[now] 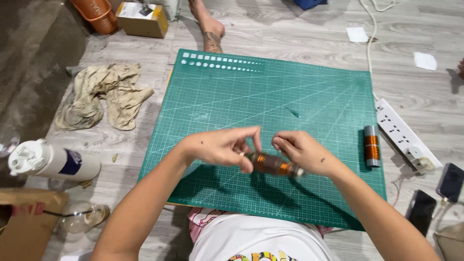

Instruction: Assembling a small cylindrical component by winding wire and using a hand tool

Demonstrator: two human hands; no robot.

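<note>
Both my hands meet over the near part of a green cutting mat (pixel 290 96) on the floor. My left hand (pixel 220 147) and my right hand (pixel 304 152) together hold a small cylinder wound with copper wire (pixel 273 164), lifted just above the mat and tilted down to the right. The left fingers pinch its left end; the right hand wraps its right end. A second copper-wound cylinder (pixel 371 146) lies on the mat near its right edge, apart from both hands.
A white power strip (pixel 403 135) and two phones (pixel 452 181) lie right of the mat. Left are a crumpled beige cloth (pixel 104 94), a white bottle (pixel 50 162) and cardboard (pixel 24 222). Another person's foot (pixel 210 29) rests beyond the mat's far edge, by a box (pixel 142 19).
</note>
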